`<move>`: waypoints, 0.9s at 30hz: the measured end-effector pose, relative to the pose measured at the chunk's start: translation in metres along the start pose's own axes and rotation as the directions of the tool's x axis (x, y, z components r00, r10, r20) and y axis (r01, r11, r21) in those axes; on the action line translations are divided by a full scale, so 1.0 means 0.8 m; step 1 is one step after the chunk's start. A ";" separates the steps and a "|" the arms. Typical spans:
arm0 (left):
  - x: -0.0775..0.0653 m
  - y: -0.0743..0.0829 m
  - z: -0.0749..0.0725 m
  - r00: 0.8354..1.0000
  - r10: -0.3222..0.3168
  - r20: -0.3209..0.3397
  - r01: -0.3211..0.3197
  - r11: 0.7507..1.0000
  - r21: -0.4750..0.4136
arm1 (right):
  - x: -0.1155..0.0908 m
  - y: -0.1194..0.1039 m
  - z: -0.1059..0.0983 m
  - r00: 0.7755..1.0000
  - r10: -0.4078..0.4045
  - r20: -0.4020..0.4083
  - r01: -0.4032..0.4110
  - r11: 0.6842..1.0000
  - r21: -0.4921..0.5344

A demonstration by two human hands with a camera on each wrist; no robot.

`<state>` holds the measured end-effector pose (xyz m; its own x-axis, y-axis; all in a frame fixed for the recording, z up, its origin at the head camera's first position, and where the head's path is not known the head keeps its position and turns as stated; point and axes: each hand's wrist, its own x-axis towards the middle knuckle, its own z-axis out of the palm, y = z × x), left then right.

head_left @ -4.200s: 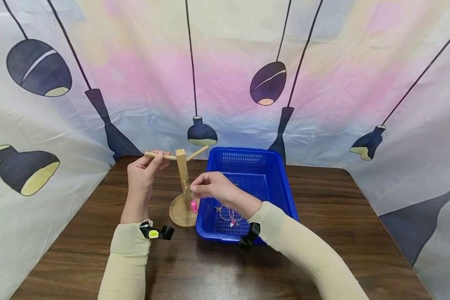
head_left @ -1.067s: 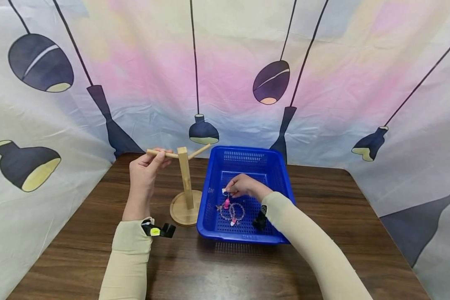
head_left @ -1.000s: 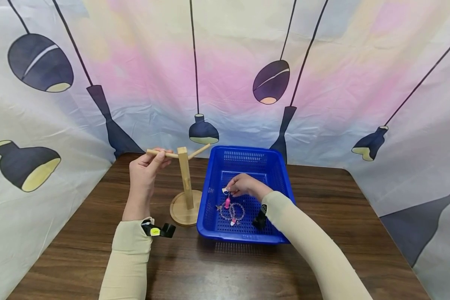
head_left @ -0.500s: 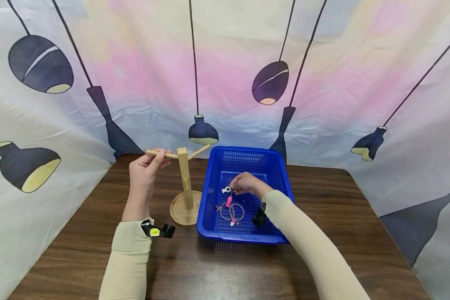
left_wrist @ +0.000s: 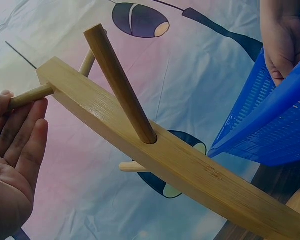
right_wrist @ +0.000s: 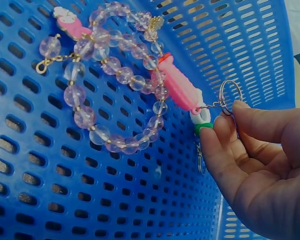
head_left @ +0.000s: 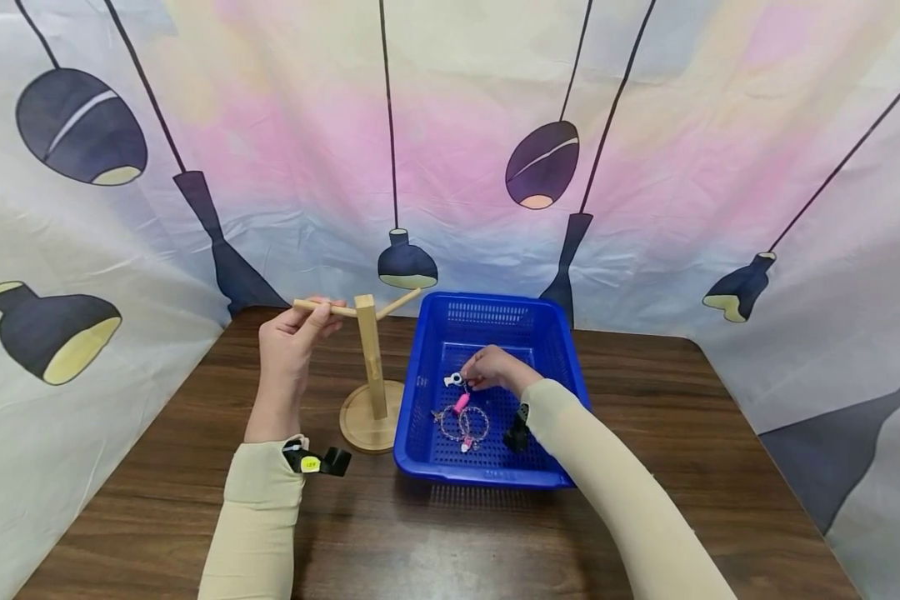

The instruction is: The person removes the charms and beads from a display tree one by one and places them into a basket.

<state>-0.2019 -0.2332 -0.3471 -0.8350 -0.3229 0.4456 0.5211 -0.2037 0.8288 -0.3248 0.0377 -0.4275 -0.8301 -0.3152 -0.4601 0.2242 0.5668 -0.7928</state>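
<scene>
At the top of the wooden stand (head_left: 371, 354), my left hand (head_left: 288, 346) pinches one of its pegs (left_wrist: 32, 96) between thumb and fingers. Inside the blue basket (head_left: 483, 476), my right hand (head_left: 495, 368) pinches the metal ring (right_wrist: 231, 90) of a keychain with a pink figure (right_wrist: 177, 84). That figure hangs low by the beaded bracelets (right_wrist: 84, 117), overlapping them in the right wrist view. A white figure (head_left: 452, 380) lies just left of my right fingertips; in the right wrist view its green part (right_wrist: 204, 126) shows behind the fingers.
The basket stands right of the stand's round base (head_left: 360, 429), on a brown wooden table (head_left: 660, 417). Several pegs stick out from the post. A cloth printed with hanging lamps (head_left: 300, 125) closes off the back and sides.
My right hand has carried the pink keychain from beside the stand down into the basket. In the last second the pink figure tilts and shifts slightly right. My left hand keeps its place.
</scene>
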 end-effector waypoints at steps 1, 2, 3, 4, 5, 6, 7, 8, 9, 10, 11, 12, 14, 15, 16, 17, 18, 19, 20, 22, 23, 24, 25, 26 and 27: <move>0.000 0.000 0.000 1.000 0.001 0.000 -0.001 1.000 -0.002 | 0.000 0.000 0.000 1.000 0.001 -0.002 -0.001 1.000 -0.002; 0.000 0.000 0.000 1.000 0.002 0.000 -0.002 1.000 -0.003 | -0.001 0.000 0.000 1.000 0.002 -0.002 -0.002 1.000 -0.003; 0.000 0.000 0.000 1.000 0.003 0.000 -0.003 1.000 -0.003 | -0.001 -0.001 0.000 1.000 0.003 -0.003 -0.003 1.000 -0.003; 0.000 0.000 0.000 1.000 0.004 -0.001 -0.004 1.000 -0.003 | -0.001 -0.001 0.001 1.000 0.003 -0.004 -0.003 1.000 -0.004; 0.001 0.000 0.000 1.000 0.003 -0.002 -0.003 1.000 -0.004 | -0.001 0.000 0.001 1.000 0.003 -0.004 -0.003 1.000 -0.004; 0.001 0.001 0.000 1.000 0.002 -0.003 -0.002 1.000 -0.005 | -0.001 0.000 0.001 1.000 0.004 -0.005 -0.004 1.000 -0.002; 0.001 0.001 0.000 1.000 -0.001 -0.003 0.001 1.000 -0.005 | -0.001 0.001 0.001 1.000 0.003 -0.007 -0.003 1.000 -0.002; 0.001 0.000 0.000 1.000 -0.003 -0.004 0.003 1.000 -0.004 | -0.001 0.002 0.001 1.000 0.004 -0.008 -0.004 1.000 0.000; 0.002 0.000 0.000 1.000 -0.004 -0.004 0.004 1.000 -0.003 | -0.001 0.003 0.001 1.000 0.004 -0.011 -0.004 1.000 0.004; 0.002 0.000 0.000 1.000 -0.005 -0.004 0.005 1.000 -0.002 | 0.000 0.003 0.000 1.000 0.005 -0.014 -0.005 1.000 0.007; 0.002 0.000 0.000 1.000 -0.006 -0.003 0.006 1.000 0.000 | 0.000 0.004 0.000 1.000 0.007 -0.017 -0.007 1.000 0.010; 0.002 0.000 0.000 1.000 -0.006 -0.004 0.006 1.000 0.000 | 0.000 0.005 0.001 1.000 0.009 -0.022 -0.009 1.000 0.013; 0.002 0.000 0.000 1.000 -0.006 -0.004 0.006 1.000 0.002 | 0.002 0.007 0.001 0.999 0.016 -0.029 -0.016 1.000 0.016; 0.003 0.000 0.000 1.000 -0.005 -0.004 0.005 1.000 0.001 | 0.003 0.008 0.001 0.999 0.019 -0.032 -0.018 1.000 0.015; 0.003 -0.001 0.000 1.000 -0.005 -0.004 0.005 1.000 0.000 | 0.003 0.008 0.001 0.999 0.021 -0.035 -0.020 1.000 0.014; 0.003 -0.001 0.000 1.000 -0.004 -0.004 0.004 1.000 -0.001 | 0.004 0.009 0.001 0.999 0.023 -0.036 -0.023 1.000 0.013; 0.003 -0.001 0.000 1.000 -0.003 -0.004 0.003 1.000 -0.002 | 0.005 0.010 0.001 0.999 0.024 -0.037 -0.024 1.000 0.011; 0.003 -0.001 -0.001 1.000 -0.002 -0.003 0.002 1.000 -0.002 | 0.005 0.010 0.001 0.999 0.026 -0.037 -0.026 1.000 0.011; 0.003 -0.002 -0.001 1.000 -0.001 -0.002 0.001 1.000 -0.003 | 0.006 0.011 0.001 0.999 0.027 -0.039 -0.026 1.000 0.010; 0.003 -0.002 -0.001 1.000 0.001 -0.001 -0.001 1.000 -0.005 | 0.007 0.013 0.001 0.999 0.028 -0.042 -0.027 1.000 0.011; 0.003 -0.002 -0.001 1.000 0.002 -0.001 -0.002 1.000 -0.007 | 0.007 0.014 0.001 0.999 0.029 -0.043 -0.028 1.000 0.010; 0.003 -0.002 -0.001 1.000 0.002 -0.002 -0.002 1.000 -0.007 | 0.008 0.014 0.001 0.998 0.029 -0.046 -0.029 1.000 0.010; 0.003 -0.002 -0.001 1.000 0.001 -0.003 -0.001 1.000 -0.007 | 0.008 0.015 0.001 0.998 0.030 -0.049 -0.029 1.000 0.011; 0.003 -0.002 -0.001 1.000 0.000 -0.004 0.000 1.000 -0.008 | 0.009 0.016 0.001 0.998 0.029 -0.053 -0.029 1.000 0.010; 0.003 -0.002 -0.001 1.000 0.000 -0.005 0.000 1.000 -0.007 | 0.009 0.017 0.001 0.998 0.031 -0.056 -0.030 0.999 0.010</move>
<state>-0.2043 -0.2341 -0.3473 -0.8340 -0.3273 0.4443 0.5227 -0.2104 0.8261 -0.3273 0.0428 -0.4418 -0.8501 -0.2546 -0.4610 0.2542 0.5682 -0.7826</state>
